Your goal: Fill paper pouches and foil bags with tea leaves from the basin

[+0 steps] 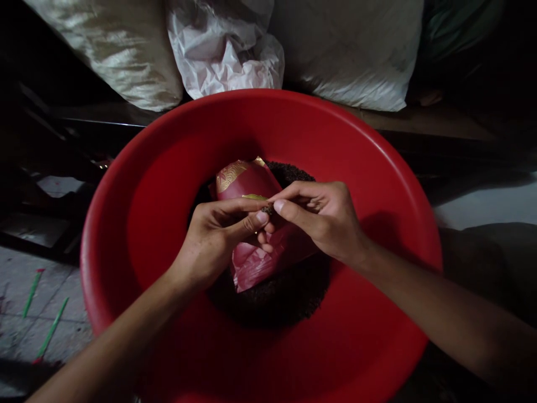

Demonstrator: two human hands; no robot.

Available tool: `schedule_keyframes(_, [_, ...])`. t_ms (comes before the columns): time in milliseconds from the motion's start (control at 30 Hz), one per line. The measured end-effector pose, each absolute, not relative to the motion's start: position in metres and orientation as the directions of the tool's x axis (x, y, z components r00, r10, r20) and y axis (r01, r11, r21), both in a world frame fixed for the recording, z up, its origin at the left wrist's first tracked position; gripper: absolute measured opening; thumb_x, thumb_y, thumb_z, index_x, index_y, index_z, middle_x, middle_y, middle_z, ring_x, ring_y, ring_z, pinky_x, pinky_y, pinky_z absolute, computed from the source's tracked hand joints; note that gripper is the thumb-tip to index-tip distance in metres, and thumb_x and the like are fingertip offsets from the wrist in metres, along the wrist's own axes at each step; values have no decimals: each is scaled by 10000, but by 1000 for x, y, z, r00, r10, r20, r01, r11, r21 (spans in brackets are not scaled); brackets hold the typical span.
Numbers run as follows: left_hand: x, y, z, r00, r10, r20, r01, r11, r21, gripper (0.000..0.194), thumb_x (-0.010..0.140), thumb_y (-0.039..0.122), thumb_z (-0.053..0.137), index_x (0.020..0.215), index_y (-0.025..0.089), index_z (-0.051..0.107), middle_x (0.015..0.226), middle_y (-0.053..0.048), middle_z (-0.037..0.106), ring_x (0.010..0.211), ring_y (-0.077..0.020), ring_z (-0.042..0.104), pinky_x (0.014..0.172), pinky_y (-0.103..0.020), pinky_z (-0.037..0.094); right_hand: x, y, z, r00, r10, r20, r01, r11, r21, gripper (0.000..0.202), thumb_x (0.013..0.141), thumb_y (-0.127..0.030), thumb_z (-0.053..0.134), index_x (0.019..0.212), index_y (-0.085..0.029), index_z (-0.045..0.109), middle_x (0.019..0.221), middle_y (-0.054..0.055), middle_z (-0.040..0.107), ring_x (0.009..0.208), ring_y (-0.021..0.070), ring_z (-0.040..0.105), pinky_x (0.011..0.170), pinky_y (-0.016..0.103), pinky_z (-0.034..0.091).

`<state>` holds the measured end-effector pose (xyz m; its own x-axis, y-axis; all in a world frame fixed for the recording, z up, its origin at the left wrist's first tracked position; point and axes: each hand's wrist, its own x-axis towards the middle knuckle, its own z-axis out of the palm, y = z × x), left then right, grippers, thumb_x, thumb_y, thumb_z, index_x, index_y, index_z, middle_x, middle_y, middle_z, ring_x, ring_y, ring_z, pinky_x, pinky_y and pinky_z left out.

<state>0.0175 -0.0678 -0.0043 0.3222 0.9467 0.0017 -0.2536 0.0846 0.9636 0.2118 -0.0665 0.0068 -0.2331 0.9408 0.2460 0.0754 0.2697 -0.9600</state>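
A small dark, crumbly clump (267, 210) is pinched between the thumb and index finger of my left hand (218, 232). From the other side, the closed thumb and index finger of my right hand (325, 218) meet at the same clump. Under both hands lies a pink-red foil packet (258, 268) with gold patterns, partly hidden by my fingers. The packet rests on a heap of dark, loose, leaf-like bits (272, 305) at the bottom of a large red basin (390, 168).
Behind the basin stand a pale sack (121, 50) at left, a crumpled white plastic bag (230, 61) in the middle and a large light sack (348, 50) at right. Thin green strips (52, 330) with red ends lie on the tiled floor (67, 291) at lower left.
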Motion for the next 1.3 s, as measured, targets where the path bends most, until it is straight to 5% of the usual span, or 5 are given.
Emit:
schedule_keyframes(400, [-40, -23, -1, -185, 810, 556, 726, -269, 633, 462, 862, 190, 713, 1322, 153, 711, 1450, -89, 642, 1383, -344, 555, 1105, -512, 502, 235, -31, 10, -226, 923, 312, 797, 359, -486, 215, 912, -161, 671, 1047, -225, 826, 928, 36, 822, 852, 197, 764, 870, 350, 588])
schedule_keyframes(533, [-39, -14, -10, 92, 895, 437, 792, -332, 512, 198, 943, 237, 613, 992, 141, 779, 1033, -78, 780, 997, -252, 720, 984, -423, 550, 267, -3, 4, -88, 996, -26, 958, 77, -278, 263, 936, -361, 707, 756, -184, 782, 652, 72, 737, 629, 217, 712, 651, 336, 565])
schedule_keyframes(667, [10, -53, -35, 634, 746, 203, 630, -650, 424, 357, 944, 308, 659, 1273, 178, 707, 1271, -123, 737, 1101, -272, 728, 957, -383, 588, 273, 6, -21, -131, 779, -614, 917, -140, -373, 587, 765, -671, 816, 489, -203, 592, 404, 33, 568, 351, 171, 554, 378, 269, 428])
schedule_keyframes(900, [36, -97, -72, 801, 578, 153, 589, -808, -30, 876, 909, 81, 576, 1698, 237, 229, 1763, -131, 147, 1630, -390, 199, 1256, -673, 322, 256, 11, -31, -321, 804, -501, 419, -353, -836, 262, 865, -257, 767, 642, -146, 688, 545, 12, 664, 439, 96, 568, 445, 189, 456])
schedule_keyframes(1300, [-11, -58, -9, 132, 983, 124, 646, -180, 741, 531, 980, 579, 608, 1348, 216, 730, 1302, -113, 753, 1284, -367, 673, 1084, -498, 546, 278, 31, -22, -119, 957, -264, 44, -260, -965, 307, 999, -429, 508, 1014, -187, 696, 899, 72, 766, 741, 165, 701, 759, 301, 619])
